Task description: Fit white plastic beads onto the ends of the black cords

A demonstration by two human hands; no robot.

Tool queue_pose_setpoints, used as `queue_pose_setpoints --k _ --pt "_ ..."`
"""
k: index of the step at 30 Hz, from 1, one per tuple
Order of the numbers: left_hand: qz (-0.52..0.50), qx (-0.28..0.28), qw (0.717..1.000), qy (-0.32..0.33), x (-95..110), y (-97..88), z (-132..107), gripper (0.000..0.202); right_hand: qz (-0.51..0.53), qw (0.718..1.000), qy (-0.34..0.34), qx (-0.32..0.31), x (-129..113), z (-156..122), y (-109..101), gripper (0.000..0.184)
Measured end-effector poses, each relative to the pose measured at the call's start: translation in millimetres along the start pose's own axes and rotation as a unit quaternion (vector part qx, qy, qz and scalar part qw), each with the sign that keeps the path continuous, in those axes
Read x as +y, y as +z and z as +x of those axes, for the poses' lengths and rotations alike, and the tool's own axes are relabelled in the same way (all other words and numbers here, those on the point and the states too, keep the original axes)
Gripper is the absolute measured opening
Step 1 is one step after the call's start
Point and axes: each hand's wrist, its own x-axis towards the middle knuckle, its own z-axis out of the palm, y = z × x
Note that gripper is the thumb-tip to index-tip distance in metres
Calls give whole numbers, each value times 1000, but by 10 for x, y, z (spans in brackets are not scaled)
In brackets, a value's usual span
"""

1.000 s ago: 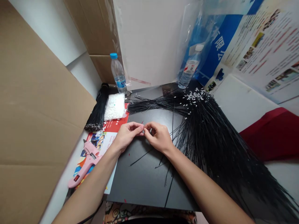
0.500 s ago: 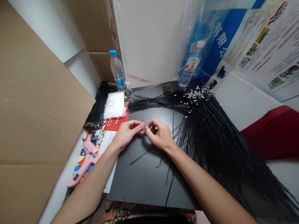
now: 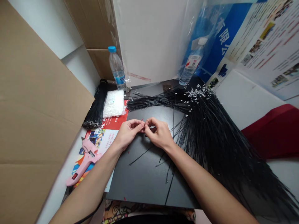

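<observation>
My left hand [image 3: 127, 133] and my right hand [image 3: 158, 133] meet fingertip to fingertip over a black mat [image 3: 144, 174]. Both are closed in a pinch on something small and pale between them, too tiny to name. A few loose thin black wires [image 3: 140, 157] lie on the mat just below my hands. A big fanned heap of black wires with small white tips [image 3: 210, 130] spreads to the right of my right hand.
A pink glue gun [image 3: 84, 161] lies on a colourful leaflet at the left. Behind it sit a tied black wire bundle [image 3: 97, 107], a bag of white bits [image 3: 114, 103] and a water bottle [image 3: 116, 67]. A second bottle [image 3: 191, 67] stands at the back. Cardboard walls the left side.
Both hands stay pinched together and have crept slightly up the mat. The view has shifted a little; nothing was picked up or let go.
</observation>
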Motion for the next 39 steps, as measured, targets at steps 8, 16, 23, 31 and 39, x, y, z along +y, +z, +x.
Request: queue_pose_setpoints --k 8,16,23,31,39 --pt "-18 5 1000 -14 17 5 -6 35 -23 1000 -20 6 -1 0 -7 10" --pt "-41 8 999 -25 10 0 15 30 -12 1000 -11 10 -8 11 0 7" --pt "-42 24 999 -19 -7 19 11 37 -10 1000 -11 6 -9 11 8 9" --pt "-54 39 998 -21 -26 26 9 39 -57 998 -36 14 2 -1 18 9" --pt "-99 44 993 -40 6 49 6 39 -49 998 -40 22 -1 9 36 9"
